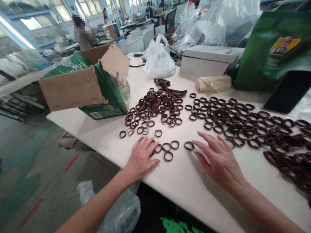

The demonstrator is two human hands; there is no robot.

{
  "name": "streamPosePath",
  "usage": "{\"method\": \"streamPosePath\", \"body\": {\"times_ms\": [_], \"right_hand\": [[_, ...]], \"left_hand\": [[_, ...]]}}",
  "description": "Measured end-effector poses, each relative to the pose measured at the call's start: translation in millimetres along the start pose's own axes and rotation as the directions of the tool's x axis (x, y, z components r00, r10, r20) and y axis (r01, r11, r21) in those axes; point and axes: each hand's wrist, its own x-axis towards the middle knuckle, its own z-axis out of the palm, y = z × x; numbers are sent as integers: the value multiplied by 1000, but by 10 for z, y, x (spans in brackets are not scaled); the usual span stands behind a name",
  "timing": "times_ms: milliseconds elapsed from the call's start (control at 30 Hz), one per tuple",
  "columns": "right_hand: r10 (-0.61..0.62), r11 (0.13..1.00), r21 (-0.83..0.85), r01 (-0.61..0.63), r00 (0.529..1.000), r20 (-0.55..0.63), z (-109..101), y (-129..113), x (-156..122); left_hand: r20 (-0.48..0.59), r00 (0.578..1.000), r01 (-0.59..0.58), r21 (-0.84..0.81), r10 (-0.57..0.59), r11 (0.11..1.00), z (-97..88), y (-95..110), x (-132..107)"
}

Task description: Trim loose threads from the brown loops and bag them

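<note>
Several small dark brown rings lie spread over a white table (184, 181). One heap of rings (155, 108) sits in the middle, a wider spread of rings (245, 124) runs off to the right. My left hand (143, 157) lies flat on the table near its front edge, fingers stretched, touching a small cluster of rings (167, 150). My right hand (218, 158) hovers flat with fingers spread, its fingertips close to a single ring (189, 146). Neither hand holds anything.
An open green cardboard box (97, 87) stands at the table's left corner. Behind the rings are a tied white plastic bag (159, 61), a white box (209, 61), a green bag (272, 48) and a black phone (289, 92). A person stands far back left.
</note>
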Motion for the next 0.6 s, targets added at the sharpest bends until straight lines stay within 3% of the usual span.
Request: {"method": "streamPosePath", "body": {"times_ms": [100,200,267,400,500,600], "right_hand": [[-62,993,103,58,997,40,179,-201,96],[-72,986,158,60,995,67,279,-196,97],[-58,984,171,44,995,76,307,-109,73],[-10,983,182,-2,998,70,326,67,47],[-9,981,194,-2,998,56,340,117,52],[-19,980,201,12,999,31,359,134,51]], "left_hand": [[47,993,-101,-83,106,991,-23,101,-21],[-12,985,-171,-109,171,979,-124,12,-34],[-114,985,-137,-85,127,987,-207,-152,-8],[-253,965,69,11,-64,998,-286,-537,122],[-193,974,140,82,-122,987,-252,-673,182],[-91,994,70,81,-62,994,-232,-667,176]]}}
